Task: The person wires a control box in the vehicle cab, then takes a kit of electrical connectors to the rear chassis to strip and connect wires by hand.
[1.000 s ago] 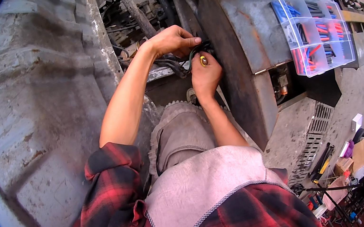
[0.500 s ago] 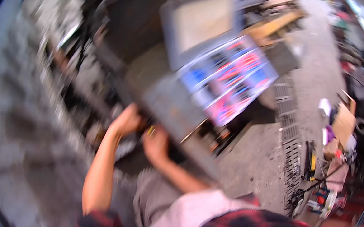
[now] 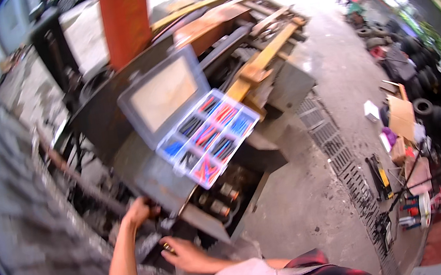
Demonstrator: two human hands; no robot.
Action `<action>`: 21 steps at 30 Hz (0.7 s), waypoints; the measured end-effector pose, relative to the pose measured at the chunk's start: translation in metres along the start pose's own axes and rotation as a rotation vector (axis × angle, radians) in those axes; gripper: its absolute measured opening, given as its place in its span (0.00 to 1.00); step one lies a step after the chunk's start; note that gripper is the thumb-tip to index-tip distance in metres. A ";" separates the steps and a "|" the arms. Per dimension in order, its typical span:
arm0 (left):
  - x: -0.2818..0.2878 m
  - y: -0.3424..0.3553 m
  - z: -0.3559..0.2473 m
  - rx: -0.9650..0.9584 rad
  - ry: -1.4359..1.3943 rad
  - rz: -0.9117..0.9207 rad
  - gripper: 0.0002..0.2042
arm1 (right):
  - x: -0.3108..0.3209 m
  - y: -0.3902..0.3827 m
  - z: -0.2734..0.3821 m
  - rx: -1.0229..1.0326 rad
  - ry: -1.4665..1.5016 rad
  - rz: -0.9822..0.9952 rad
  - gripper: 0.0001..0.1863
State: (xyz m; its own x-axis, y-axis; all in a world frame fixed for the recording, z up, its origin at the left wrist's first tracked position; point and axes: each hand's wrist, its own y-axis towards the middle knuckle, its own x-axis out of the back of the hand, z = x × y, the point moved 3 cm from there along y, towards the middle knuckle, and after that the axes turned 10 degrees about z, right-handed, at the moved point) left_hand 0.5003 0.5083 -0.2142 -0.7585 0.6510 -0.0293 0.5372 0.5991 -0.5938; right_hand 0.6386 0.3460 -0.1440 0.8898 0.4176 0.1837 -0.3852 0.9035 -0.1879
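Note:
My left hand (image 3: 137,212) is closed beside the near-left edge of the rusty metal stand (image 3: 147,170); its fingertips are hidden, and so is anything in them. Just right of it and nearer to me, my right hand (image 3: 187,256) has its fingers bent, with a small gold-coloured piece (image 3: 167,247) at them. Whether that piece is a ring or something held is unclear. Atop the stand lies an open clear plastic compartment case (image 3: 127,107), its lid tipped back. Short red, blue and black tubes (image 3: 205,136) fill its compartments.
An opening under the stand holds dark metal parts (image 3: 217,205). Behind stand an orange post (image 3: 125,19) and a pile of wood and scrap (image 3: 270,50). A floor grate (image 3: 340,155) runs along the right. Farther right are tyres (image 3: 426,79) and cardboard (image 3: 401,117). A grey wall (image 3: 14,230) rises left.
The view has swung, so the case and stand sit further left and more of the yard shows. My hands have moved lower in the picture and slightly apart; the right turned more sideways.

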 end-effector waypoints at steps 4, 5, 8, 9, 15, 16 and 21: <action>0.007 0.019 0.004 0.098 0.379 -0.035 0.22 | 0.040 -0.061 -0.027 -0.077 -0.228 0.468 0.16; 0.020 0.022 0.024 0.100 0.425 -0.053 0.23 | 0.051 -0.076 -0.050 -0.129 -0.356 0.541 0.16; 0.028 0.036 0.042 -0.023 0.431 0.017 0.22 | 0.096 -0.128 -0.151 -0.394 -0.529 0.216 0.18; 0.010 0.022 0.008 0.127 0.309 0.028 0.19 | 0.109 -0.148 -0.186 -0.540 -0.457 0.088 0.19; 0.007 -0.008 -0.007 0.145 0.152 -0.039 0.05 | 0.076 -0.234 -0.369 -0.990 0.334 0.081 0.16; 0.006 -0.005 -0.007 0.142 0.143 -0.030 0.05 | 0.073 -0.240 -0.376 -0.975 0.484 0.076 0.15; 0.008 -0.003 -0.003 0.132 0.035 0.027 0.02 | 0.058 -0.272 -0.332 -0.912 1.023 0.114 0.10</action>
State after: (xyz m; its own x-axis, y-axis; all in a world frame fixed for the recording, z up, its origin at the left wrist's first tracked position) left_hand 0.4940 0.5130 -0.2102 -0.7298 0.6833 -0.0204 0.5024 0.5159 -0.6939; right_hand 0.8761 0.0920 -0.4023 0.7995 -0.1313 -0.5861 -0.5253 0.3203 -0.7883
